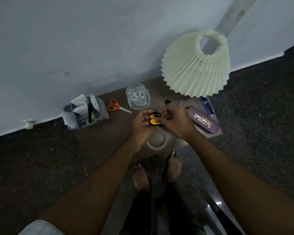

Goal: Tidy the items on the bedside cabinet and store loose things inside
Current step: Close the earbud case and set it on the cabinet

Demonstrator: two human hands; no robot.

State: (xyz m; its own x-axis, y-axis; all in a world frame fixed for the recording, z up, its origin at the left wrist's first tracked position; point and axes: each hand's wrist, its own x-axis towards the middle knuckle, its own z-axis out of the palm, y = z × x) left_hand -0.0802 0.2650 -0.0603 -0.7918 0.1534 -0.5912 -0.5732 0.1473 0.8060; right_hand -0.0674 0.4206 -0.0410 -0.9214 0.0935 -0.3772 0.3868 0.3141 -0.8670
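Early stage. Left hand (143, 123) cups open earbud case (154, 120) above cabinet (109, 139); right hand (175, 122) pinches bud into it. Scissors (116, 106), glass (138, 96), specs case (204, 120) etc. still out.

wall (75, 39) pale blue | floor (32, 158) dark speckled | bare feet (174, 165)

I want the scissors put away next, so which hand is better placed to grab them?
The left hand: the orange-handled scissors lie on its side, while the right hand pinches the small yellow-and-black case.
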